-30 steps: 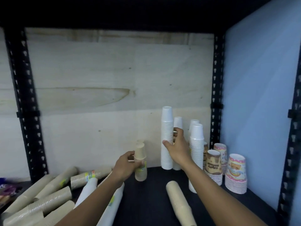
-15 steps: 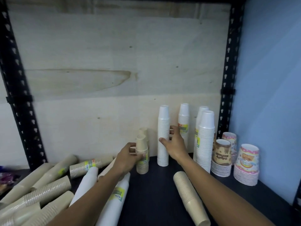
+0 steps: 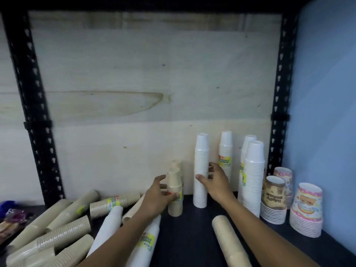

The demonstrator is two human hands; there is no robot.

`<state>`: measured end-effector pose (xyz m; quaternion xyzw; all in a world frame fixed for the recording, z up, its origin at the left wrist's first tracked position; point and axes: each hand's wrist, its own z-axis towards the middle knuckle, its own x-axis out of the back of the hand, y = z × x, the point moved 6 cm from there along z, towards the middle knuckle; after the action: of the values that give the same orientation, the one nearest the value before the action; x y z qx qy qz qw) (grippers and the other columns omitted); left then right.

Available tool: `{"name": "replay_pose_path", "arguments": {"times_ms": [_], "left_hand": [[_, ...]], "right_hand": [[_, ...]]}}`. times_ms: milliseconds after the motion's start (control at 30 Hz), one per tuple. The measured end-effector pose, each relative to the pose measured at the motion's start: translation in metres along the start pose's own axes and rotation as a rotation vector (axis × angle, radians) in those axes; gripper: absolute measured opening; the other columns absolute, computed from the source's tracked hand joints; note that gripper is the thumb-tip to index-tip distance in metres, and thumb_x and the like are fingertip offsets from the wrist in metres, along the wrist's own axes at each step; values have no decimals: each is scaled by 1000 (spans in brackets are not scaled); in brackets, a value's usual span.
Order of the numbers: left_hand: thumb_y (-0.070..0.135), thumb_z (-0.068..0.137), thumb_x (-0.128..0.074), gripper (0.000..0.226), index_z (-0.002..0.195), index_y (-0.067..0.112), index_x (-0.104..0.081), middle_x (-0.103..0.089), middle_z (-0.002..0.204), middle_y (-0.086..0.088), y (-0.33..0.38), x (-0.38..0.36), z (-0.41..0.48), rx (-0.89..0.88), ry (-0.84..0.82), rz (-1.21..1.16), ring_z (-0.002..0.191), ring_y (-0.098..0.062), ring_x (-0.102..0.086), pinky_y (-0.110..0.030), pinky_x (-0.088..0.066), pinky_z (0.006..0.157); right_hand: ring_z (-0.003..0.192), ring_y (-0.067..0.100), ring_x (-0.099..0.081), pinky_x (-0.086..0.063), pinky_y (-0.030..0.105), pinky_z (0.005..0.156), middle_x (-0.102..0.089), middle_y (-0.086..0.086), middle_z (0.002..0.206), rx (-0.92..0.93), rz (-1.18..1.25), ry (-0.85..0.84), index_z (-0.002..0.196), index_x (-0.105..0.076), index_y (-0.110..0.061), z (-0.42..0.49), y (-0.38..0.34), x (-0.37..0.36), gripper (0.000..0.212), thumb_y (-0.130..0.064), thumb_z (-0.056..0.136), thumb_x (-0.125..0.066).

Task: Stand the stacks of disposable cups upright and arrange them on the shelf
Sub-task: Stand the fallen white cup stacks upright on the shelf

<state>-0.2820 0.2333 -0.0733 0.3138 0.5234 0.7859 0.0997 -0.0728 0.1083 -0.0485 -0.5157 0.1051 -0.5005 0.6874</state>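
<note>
My left hand (image 3: 157,197) grips a short upright stack of tan cups (image 3: 175,191) on the dark shelf (image 3: 188,234); a second tan stack stands just behind it. My right hand (image 3: 213,180) holds a tall upright stack of white cups (image 3: 201,170) at mid height, thumb on the left and fingers round the right side. Three more tall white stacks (image 3: 252,176) stand upright to the right. A tan stack (image 3: 229,241) lies on its side in front, under my right forearm. Several tan and white stacks (image 3: 63,230) lie on their sides at the left.
Short stacks of printed party cups (image 3: 306,209) and a brown printed stack (image 3: 273,199) stand at the far right by the blue wall. Black slotted uprights (image 3: 36,120) frame the plywood back. Some wrapped packets (image 3: 11,218) lie at the far left edge.
The view has shifted and drawn back a little. Both hands stay on their stacks; the tall white stack stands slightly apart from its neighbours compared with a second ago.
</note>
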Motion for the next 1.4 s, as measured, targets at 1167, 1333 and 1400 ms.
{"name": "replay_pose_path", "arguments": {"times_ms": [1167,1333,1400], "left_hand": [[1,94,-49,51,125,37,-66,-63,118,10,16,100,-158,-363,-204,667,103,-3,-62,-28,-51,97],[61,97,-53,35,125,43,-64,-69,99,15,16,86,-153,-120,-212,700,81,2,-65,-30,-53,87],[76,88,-51,48,127,49,-59,-68,98,14,14,79,-150,-38,-209,721,84,0,-62,-28,-49,85]], "right_hand": [[120,5,-51,-42,26,106,-48,-15,136,396,-557,-471,138,-53,-33,-169,-20,106,49,-2,100,-49],[145,10,-33,-36,33,117,-23,-21,163,538,-772,-557,155,-34,-42,-175,-17,97,83,10,91,-42],[150,9,-25,-38,34,116,-16,-21,166,618,-839,-585,156,-30,-45,-178,-16,92,87,9,90,-45]]}}
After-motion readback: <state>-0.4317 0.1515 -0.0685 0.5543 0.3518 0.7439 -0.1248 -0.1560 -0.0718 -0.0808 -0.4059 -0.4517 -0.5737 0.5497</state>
